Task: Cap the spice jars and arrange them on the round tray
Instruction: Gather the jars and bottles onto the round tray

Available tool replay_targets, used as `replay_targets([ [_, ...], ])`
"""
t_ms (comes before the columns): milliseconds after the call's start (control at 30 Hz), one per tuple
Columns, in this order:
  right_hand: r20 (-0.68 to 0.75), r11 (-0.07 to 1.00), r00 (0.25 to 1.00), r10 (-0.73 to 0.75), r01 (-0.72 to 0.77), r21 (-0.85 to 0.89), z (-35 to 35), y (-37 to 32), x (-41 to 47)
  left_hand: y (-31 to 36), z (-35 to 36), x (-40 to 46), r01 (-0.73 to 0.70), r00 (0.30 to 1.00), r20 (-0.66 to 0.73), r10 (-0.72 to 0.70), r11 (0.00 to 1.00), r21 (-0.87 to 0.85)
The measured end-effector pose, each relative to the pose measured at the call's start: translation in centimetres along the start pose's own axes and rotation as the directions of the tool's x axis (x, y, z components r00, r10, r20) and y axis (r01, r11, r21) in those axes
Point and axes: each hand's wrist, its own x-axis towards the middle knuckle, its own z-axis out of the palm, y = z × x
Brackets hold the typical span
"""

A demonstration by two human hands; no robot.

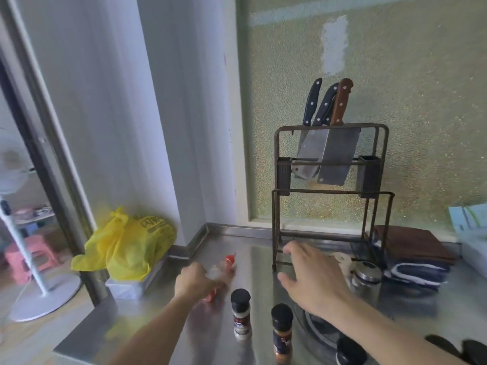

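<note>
While blurred, red-capped jar [221, 271], tilted

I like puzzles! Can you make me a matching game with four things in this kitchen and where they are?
Things:
1. knives
2. yellow bag
3. red-capped bottle
4. folded towels

Places:
A. gripped in the left hand
B. at the counter's left end, by the wall corner
C. standing in the metal rack
D. on the counter, right of the rack

Pairs: 1-C, 2-B, 3-A, 4-D
</note>
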Motion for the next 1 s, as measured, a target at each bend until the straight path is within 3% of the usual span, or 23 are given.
replay_targets([
  [100,0.103,0.993,0.995,0.016,-0.027,0.112,2.1,-3.0,2.2,-0.5,0.4,-0.2,-0.015,1.0,-0.005,0.014,0.973,-0.231],
  [200,0.193,0.951,0.98,0.051,-0.107,0.291,3.5,-5.7,4.6,-0.9,0.1,-0.4,-0.089,0.995,-0.003,0.1,0.869,-0.487],
  [300,0.214,0.912,0.971,0.103,-0.179,0.37,5.2,-7.8,6.6,-0.6,-0.5,-1.4,-0.119,0.987,0.019,0.16,0.806,-0.58],
  [500,0.15,0.888,0.985,0.09,-0.148,0.435,6.3,-10.1,7.3,-0.4,-2.0,-2.3,-0.234,0.962,-0.021,0.271,0.787,-0.57],
  [733,0.029,0.886,0.995,0.1,-0.102,0.453,-0.6,-5.8,5.7,6.6,-4.8,-4.4,-0.455,0.871,-0.062,0.487,0.755,-0.472],
  [1000,0.028,0.853,0.941,0.336,-0.317,0.414,-2.3,2.3,1.2,14.4,-0.8,-8.6,-0.621,0.746,0.08,0.661,0.734,-0.274],
])
